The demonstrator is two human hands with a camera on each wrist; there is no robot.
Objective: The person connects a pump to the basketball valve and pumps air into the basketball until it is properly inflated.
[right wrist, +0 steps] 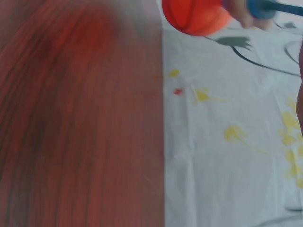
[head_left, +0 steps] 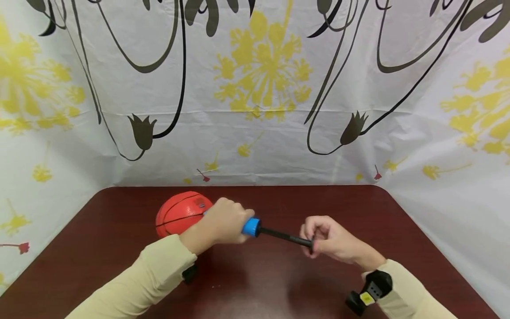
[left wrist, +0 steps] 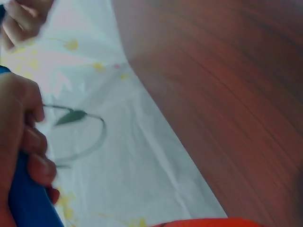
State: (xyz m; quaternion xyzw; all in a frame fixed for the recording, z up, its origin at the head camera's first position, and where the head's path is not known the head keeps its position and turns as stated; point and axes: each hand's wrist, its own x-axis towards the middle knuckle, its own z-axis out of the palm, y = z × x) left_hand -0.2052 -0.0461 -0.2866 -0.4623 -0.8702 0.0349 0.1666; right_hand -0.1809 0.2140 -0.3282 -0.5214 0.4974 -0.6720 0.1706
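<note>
My left hand grips a hand pump by its blue barrel, fingers curled round it. A black plunger rod extends rightward out of the barrel. At the rod's end, the fingers of my right hand pinch the small black handle. Just beyond the left hand is a red-orange basketball with black seam lines, its right side partly covered by that hand. In the left wrist view the blue barrel runs through the curled left fingers. The right wrist view leaves most of the right hand out of frame.
A dark red-brown wooden table lies under the hands. White cloth with yellow flowers and dark stems hangs at the back and both sides. A black wrist camera sits on the right sleeve.
</note>
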